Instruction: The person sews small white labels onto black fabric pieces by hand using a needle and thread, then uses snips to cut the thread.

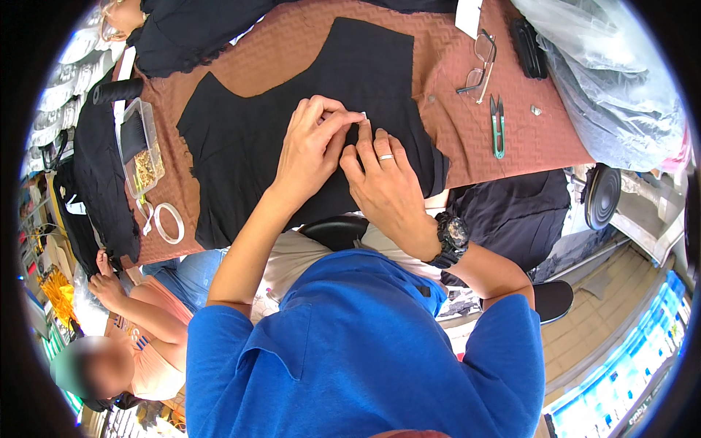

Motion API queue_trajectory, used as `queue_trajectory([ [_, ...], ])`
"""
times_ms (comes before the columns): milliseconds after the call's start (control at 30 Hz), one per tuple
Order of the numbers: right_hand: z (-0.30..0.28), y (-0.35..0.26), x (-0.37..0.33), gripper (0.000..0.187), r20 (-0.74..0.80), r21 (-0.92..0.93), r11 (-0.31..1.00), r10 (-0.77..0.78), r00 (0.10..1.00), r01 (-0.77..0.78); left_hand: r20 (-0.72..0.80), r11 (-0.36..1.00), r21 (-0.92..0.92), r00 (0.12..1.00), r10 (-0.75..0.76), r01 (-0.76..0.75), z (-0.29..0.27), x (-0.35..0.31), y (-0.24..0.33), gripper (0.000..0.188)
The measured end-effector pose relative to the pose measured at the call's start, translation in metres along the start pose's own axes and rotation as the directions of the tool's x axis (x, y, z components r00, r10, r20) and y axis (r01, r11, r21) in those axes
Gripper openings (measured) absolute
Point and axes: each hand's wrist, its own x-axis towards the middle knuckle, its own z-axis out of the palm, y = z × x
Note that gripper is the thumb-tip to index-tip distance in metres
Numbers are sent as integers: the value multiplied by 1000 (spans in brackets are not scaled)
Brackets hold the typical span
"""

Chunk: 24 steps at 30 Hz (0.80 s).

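A cut piece of black fabric (248,139) lies flat on a table covered with brown textured cloth (467,131). My left hand (310,150) rests on the fabric with thumb and forefinger pinched on a small white piece (362,115). Beside it, my right hand (383,182), with a ring and a black wristwatch, has its fingertips pressed to the fabric and touching the left hand's fingers near that white piece. What the white piece is I cannot make out.
Green thread snips (497,125) and eyeglasses (478,64) lie to the right. A clear box of small gold bits (143,150) and a tape roll (169,223) sit at the left. Another person (139,328) sits at lower left. Plastic-wrapped goods (613,80) are piled far right.
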Motion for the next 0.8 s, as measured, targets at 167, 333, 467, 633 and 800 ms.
queue_trajectory([
  [167, 2, -8, -4, 30, 18, -9, 1000, 29, 999, -29, -43, 996, 88, 999, 15, -11, 9, -6, -3, 28],
  [333, 2, -7, -14, 34, 12, 90, 994, 62, 998, -63, -91, 985, 165, 994, 63, -47, 17, -7, -2, 29],
  [467, -5, 3, -8, 31, -72, 283, 956, 103, 992, -79, -81, 972, 231, 994, 68, -47, 17, -8, 1, 28],
  [633, -14, 46, 5, 20, -54, 796, 587, 310, 949, -147, -29, 976, 207, 997, 67, -60, 7, -16, 5, 33],
  [800, 3, 65, 33, 14, -111, 776, 624, 277, 954, -91, -51, 972, 224, 996, 79, -66, 11, -32, 19, 29],
])
